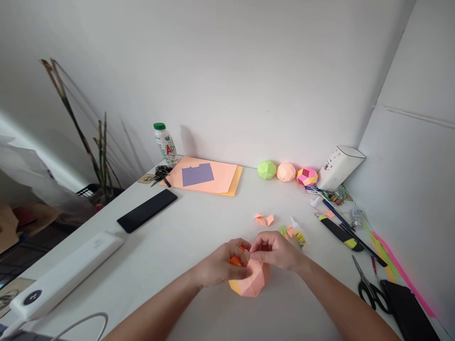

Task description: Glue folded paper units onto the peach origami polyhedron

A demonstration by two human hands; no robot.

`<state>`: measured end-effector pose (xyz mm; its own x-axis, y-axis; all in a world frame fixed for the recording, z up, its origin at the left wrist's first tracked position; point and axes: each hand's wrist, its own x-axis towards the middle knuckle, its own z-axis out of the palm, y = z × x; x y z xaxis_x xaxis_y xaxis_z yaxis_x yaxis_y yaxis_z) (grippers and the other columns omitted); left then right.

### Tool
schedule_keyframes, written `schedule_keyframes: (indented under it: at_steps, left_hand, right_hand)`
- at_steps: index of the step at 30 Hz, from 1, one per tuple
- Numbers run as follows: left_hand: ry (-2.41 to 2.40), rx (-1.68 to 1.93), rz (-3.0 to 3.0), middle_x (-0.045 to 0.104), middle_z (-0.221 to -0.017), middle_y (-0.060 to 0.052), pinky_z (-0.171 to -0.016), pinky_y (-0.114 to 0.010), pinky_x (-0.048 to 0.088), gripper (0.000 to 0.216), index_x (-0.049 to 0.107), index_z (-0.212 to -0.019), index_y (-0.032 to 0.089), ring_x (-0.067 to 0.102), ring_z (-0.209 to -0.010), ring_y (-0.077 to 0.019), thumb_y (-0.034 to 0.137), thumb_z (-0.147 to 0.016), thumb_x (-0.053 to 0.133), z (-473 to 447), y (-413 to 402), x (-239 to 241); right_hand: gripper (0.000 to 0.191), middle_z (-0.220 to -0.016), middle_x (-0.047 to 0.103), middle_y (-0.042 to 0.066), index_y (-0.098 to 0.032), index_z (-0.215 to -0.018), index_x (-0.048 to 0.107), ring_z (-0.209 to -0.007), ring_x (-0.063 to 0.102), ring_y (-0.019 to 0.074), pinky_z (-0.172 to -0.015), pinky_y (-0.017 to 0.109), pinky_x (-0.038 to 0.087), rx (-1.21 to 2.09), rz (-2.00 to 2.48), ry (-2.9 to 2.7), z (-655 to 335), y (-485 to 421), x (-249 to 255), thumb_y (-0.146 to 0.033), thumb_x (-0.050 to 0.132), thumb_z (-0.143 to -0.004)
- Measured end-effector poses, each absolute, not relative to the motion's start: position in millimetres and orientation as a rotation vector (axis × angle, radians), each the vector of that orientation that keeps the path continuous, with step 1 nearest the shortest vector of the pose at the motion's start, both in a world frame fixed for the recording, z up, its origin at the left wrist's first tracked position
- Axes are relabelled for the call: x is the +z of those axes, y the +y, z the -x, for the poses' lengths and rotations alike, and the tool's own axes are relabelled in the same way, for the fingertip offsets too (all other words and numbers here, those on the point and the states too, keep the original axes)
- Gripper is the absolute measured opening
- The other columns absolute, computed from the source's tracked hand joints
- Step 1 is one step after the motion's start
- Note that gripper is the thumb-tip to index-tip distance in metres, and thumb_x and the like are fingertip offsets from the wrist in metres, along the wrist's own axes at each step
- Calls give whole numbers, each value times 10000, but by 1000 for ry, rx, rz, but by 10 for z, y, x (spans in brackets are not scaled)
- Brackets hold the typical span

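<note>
Both my hands meet over a faceted paper ball (250,283) in pink, orange and yellow, low on the white table (199,227). My left hand (220,265) wraps its fingers round the ball's left side. My right hand (275,251) pinches the ball's top edge with closed fingers. Just beyond my hands lie small folded paper pieces (263,219) in pink, a few more in green and orange (287,231), and a small glue bottle (298,235).
Three finished paper balls (286,172) sit by the wall beside a white box (337,166). Pink and yellow sheets (204,177), a bottle (165,143), keys and a black phone (147,210) lie left. Pens, cutter and scissors (369,289) crowd the right edge. A white device (67,272) lies front left.
</note>
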<state>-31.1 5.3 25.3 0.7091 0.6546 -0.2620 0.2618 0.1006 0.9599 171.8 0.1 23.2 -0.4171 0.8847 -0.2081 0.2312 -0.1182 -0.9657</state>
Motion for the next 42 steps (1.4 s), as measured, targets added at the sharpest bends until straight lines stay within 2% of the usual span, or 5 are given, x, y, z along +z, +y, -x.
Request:
schedule_keyframes:
  at_steps: [11, 23, 36, 42]
  left_hand:
    - [762, 325, -1402, 516, -1138, -25, -744, -297, 424, 158, 497, -528, 150, 541, -902, -190, 169, -635, 611, 325, 62, 211]
    - [740, 322, -1332, 549, -1076, -26, -785, -316, 438, 137, 533, -514, 159, 545, -921, -210, 164, -593, 645, 317, 60, 206]
    - [736, 338, -1316, 558, -1074, -32, -836, -328, 434, 152, 531, -524, 157, 553, -970, -227, 190, -613, 650, 336, 94, 193]
    - [742, 358, -1321, 564, -1092, -36, -858, -333, 438, 140, 549, -552, 159, 557, -976, -229, 207, -618, 663, 346, 94, 185]
  right_hand:
    - [91, -674, 611, -2, -161, -731, 671, -615, 525, 108, -543, 225, 400, 1613, 1239, -1643, -1713, -33, 262, -234, 709, -693]
    - [38, -737, 664, 16, -167, -732, 677, -661, 581, 124, -588, 235, 445, 1631, 1211, -1684, -1700, -66, 272, -191, 677, -702]
    - [179, -630, 531, -34, -157, -737, 663, -603, 465, 91, -545, 220, 347, 1765, 1187, -1588, -1689, -63, 255, -281, 763, -656]
    - [151, -605, 456, -54, -164, -762, 659, -574, 426, 79, -527, 211, 332, 1773, 1182, -1610, -1678, -81, 259, -271, 732, -683]
